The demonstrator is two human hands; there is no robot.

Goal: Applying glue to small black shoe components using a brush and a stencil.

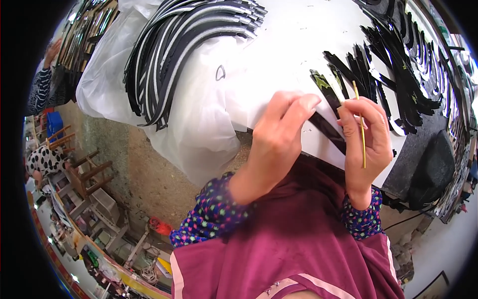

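My left hand (283,134) is closed, with thumb and fingertips pressed together over the edge of a dark glossy strip (326,130); whatever may be between them is hidden. Opposite it, my right hand (367,142) pinches with thumb and forefinger, and a thin yellow stick (363,144) stands along its fingers. A narrow white piece (339,92) shows at those fingertips; whether it is held, I cannot tell. Beyond my hands, a black strip with a green pattern (323,85) lies on the white tabletop (284,55).
Curved black-and-white strips (172,55) lie bundled on white plastic sheeting (194,134) at the left. Many black strips (398,74) are heaped at the right, near a black mesh-like item (433,172). Wooden stools (89,172) and another person's sleeve (41,89) are farther left.
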